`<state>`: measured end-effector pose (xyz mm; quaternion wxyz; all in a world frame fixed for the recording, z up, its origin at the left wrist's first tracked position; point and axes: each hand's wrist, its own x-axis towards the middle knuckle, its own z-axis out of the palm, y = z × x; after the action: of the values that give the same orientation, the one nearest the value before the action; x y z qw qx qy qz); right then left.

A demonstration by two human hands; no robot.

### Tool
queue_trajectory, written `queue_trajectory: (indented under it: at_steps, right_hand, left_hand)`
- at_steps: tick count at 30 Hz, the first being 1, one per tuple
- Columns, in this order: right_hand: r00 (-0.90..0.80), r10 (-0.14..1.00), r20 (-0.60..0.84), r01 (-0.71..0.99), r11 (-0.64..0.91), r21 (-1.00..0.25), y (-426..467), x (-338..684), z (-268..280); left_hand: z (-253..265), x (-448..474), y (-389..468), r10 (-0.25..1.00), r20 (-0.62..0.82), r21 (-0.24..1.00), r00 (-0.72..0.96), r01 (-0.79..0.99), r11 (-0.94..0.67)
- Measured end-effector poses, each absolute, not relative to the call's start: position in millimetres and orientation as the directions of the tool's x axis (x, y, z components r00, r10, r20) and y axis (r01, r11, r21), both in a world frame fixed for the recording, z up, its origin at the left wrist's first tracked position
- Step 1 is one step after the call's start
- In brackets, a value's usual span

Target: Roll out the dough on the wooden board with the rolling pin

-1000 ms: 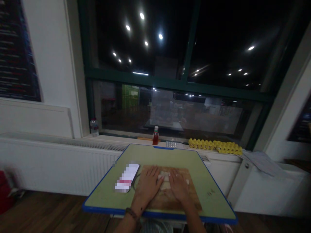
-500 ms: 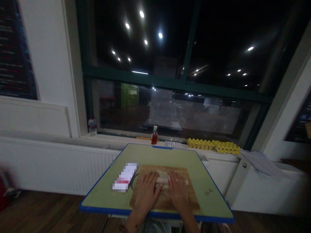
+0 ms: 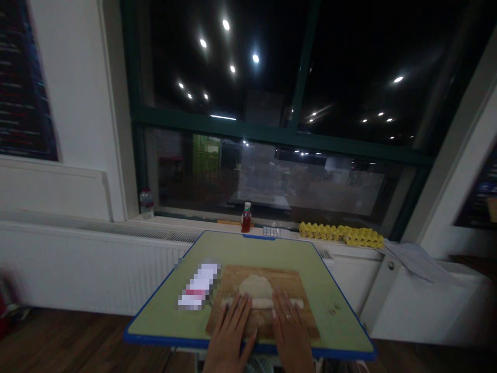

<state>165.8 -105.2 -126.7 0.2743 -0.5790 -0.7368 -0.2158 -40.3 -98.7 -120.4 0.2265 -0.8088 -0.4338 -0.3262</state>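
A pale rolling pin (image 3: 262,303) lies crosswise on a wooden board (image 3: 306,316). A flattened sheet of dough (image 3: 254,285) spreads on the board just beyond the pin. My left hand (image 3: 233,324) rests on the pin's left part, fingers stretched forward and flat, thumb apart. On its right part lies my right hand (image 3: 289,321), also open with fingers extended over the pin and a ring on one finger. Neither hand wraps round the pin. The pin's ends show beyond the hands.
The board sits on a green table (image 3: 163,321) with a blue edge. Left of it lies a blurred-out phone-like object (image 3: 200,285). Along the windowsill stand a bottle of red liquid (image 3: 246,220), yellow egg cartons (image 3: 341,234) and a clear bottle (image 3: 146,204).
Both hands have drawn back toward me with the rolling pin, which now lies nearer the board's front. More of the dough sheet shows beyond it.
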Motion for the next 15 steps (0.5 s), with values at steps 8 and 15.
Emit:
queue_trajectory:
  at_steps: [8,15]
  right_hand:
    - [-0.095,0.77,0.631,0.975,0.2,-0.097,-70.9,160.8,-111.9]
    - [-0.063,0.808,0.586,0.961,0.208,-0.183,-45.9,158.7,-96.2]
  left_hand:
    - [-93.1,-37.9,-65.2,0.7,0.591,0.014,0.402,0.862,-0.507]
    - [-52.8,-22.0,-17.9,0.857,0.398,0.07,0.326,0.921,-0.383]
